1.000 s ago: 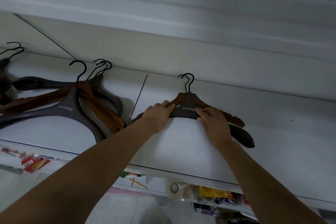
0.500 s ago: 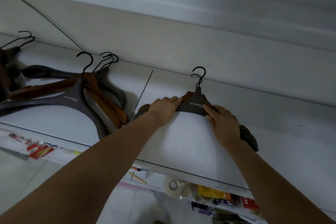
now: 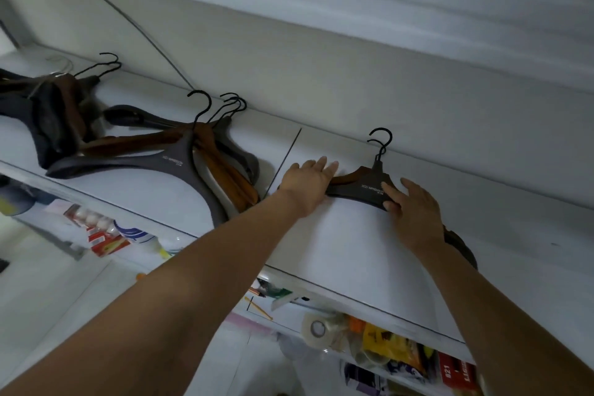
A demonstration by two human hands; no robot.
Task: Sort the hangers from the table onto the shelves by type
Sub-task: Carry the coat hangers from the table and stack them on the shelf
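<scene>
Nearest us, under the shelf's front edge, a lower shelf holds clutter, a tape roll (image 3: 316, 328) among it; none of it concerns this step. Our 2 forearms reach up over the white shelf (image 3: 347, 251) to 2 hangers stacked flat on it.

Our left hand (image 3: 308, 183) lies flat on the stack's left arm, fingers straight and together, gripping nothing. Our right hand (image 3: 414, 212) rests on the right arm, fingers loosely spread, tips on the dark grey hanger (image 3: 360, 191); it too presses rather than grasps. Under the grey one a brown hanger (image 3: 348, 177) peeks out at 11 o'clock of the lettering. A dark end shows past our right wrist at 4 o'clock; whose it is we cannot tell.

At 9 o'clock, across the shelf seam, lies another pile of hangers (image 3: 173, 164), with a further heap (image 3: 51, 119) at 10 o'clock. Both hooks (image 3: 380, 153) point to 12 o'clock, just short of the back wall (image 3: 321, 80).

We judge the step to be squaring this pair and seating it. To do it well, we push evenly with both palms toward 12 o'clock, so the stack slides without pivoting, and we stop before the hooks jam on the wall. A light nudge should line the 2 up. We leave a gap at 9 o'clock so the groups read as separate. Whether grey and brown count as 1 type we cannot tell.
</scene>
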